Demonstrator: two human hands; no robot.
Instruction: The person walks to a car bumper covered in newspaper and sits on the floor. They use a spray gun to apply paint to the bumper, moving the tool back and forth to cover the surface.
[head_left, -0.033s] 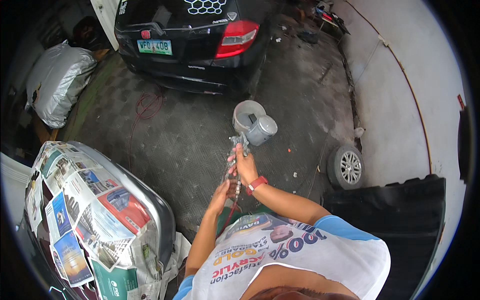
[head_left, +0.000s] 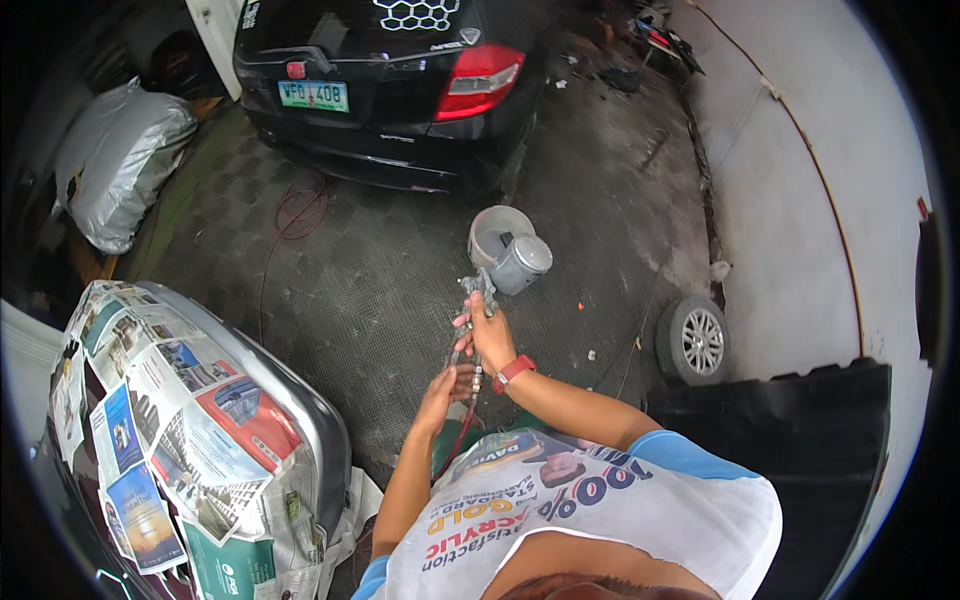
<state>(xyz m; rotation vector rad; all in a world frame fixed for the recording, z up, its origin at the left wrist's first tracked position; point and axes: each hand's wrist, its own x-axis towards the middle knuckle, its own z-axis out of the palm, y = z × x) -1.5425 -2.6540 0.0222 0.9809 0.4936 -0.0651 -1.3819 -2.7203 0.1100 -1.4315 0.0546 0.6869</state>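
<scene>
My right hand is closed round the handle of a metal spray gun, with a red watch on that wrist. The gun's grey paint cup juts out to the right of its head. Below the handle, the fingers of my left hand are bent against the air hose fitting; their tips are partly hidden. From the fitting a red air hose runs down toward my shirt. A pale bucket with grey inside stands on the floor beyond the cup, partly covered by it.
A black car stands ahead. At left is a car part masked with newspaper, with a silver-wrapped bundle behind. Hose coils lie on the floor. A wheel and black panel sit by the right wall.
The view has shifted very slightly. Both hands keep nearly the same place on the spray gun and its fitting.
</scene>
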